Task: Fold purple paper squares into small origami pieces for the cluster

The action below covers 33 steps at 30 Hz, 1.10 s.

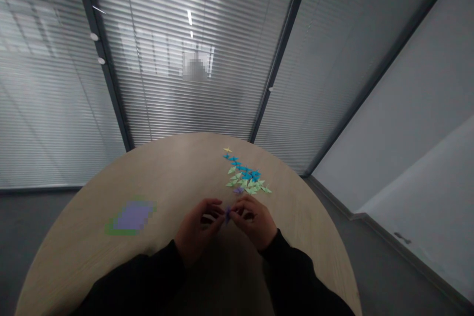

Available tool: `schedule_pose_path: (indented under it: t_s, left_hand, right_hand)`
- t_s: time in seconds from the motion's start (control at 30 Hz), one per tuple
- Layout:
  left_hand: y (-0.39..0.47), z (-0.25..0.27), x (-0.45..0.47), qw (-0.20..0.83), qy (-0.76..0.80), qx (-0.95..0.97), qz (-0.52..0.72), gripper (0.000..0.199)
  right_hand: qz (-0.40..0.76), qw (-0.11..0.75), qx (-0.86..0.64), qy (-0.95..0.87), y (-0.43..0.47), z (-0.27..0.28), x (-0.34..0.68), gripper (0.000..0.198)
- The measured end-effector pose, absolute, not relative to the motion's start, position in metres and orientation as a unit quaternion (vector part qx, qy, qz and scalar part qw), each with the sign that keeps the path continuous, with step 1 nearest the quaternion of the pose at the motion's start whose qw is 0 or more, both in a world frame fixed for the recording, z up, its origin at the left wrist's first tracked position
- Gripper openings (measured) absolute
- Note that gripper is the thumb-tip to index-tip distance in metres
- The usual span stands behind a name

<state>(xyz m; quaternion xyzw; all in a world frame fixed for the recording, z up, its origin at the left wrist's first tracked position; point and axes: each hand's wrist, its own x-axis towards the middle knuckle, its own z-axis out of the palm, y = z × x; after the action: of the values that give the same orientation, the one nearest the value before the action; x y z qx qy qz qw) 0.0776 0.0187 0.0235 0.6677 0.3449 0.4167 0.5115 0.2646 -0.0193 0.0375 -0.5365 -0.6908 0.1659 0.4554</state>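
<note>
A small piece of folded purple origami paper (227,215) is pinched between my two hands, above the near middle of the table. My left hand (198,229) grips its left side with thumb and fingertips, the fingers curled. On the opposite side, my right hand (255,222) holds it between thumb and index finger. The paper's exact shape is partly hidden by my fingertips. Just beyond my right hand lies a purple folded paper crane (238,190). Around and behind it are several light green paper cranes (252,186), several blue ones (246,173) and a yellow one (227,150).
The round wooden table (166,173) fills the lower view. On its left lies a blurred-out stack of purple and green sheets (133,216). Glass panels with blinds (200,103) stand behind the table, and a white wall (407,133) is on the right.
</note>
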Motion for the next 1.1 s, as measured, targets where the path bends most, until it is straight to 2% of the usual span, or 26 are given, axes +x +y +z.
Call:
schedule_pose_path:
  t_s: [0.1,0.17,0.43,0.73,0.9,1.1]
  left_hand:
    - [0.028,0.023,0.073,0.467,0.363,0.677,0.438,0.023]
    - [0.036,0.021,0.069,0.459,0.384,0.668,0.441,0.022]
    - [0.048,0.022,0.059,0.458,0.378,0.663,0.456,0.019]
    - [0.048,0.023,0.061,0.459,0.383,0.666,0.446,0.016]
    - [0.049,0.023,0.06,0.462,0.391,0.67,0.431,0.016]
    - [0.049,0.018,0.06,0.452,0.396,0.684,0.415,0.018]
  right_hand:
    - [0.089,0.426,-0.534,-0.725,-0.001,0.052,0.286,0.004]
    - [0.049,0.349,-0.548,-0.758,0.02,0.065,0.3,0.005]
    - [0.033,0.199,-0.559,-0.804,0.118,0.082,0.316,0.008]
    - [0.0,0.027,-0.512,-0.859,0.156,0.071,0.321,0.007]
    - [0.001,-0.013,-0.488,-0.873,0.164,0.072,0.319,0.011]
    - [0.0,-0.007,-0.476,-0.879,0.163,0.066,0.313,0.015]
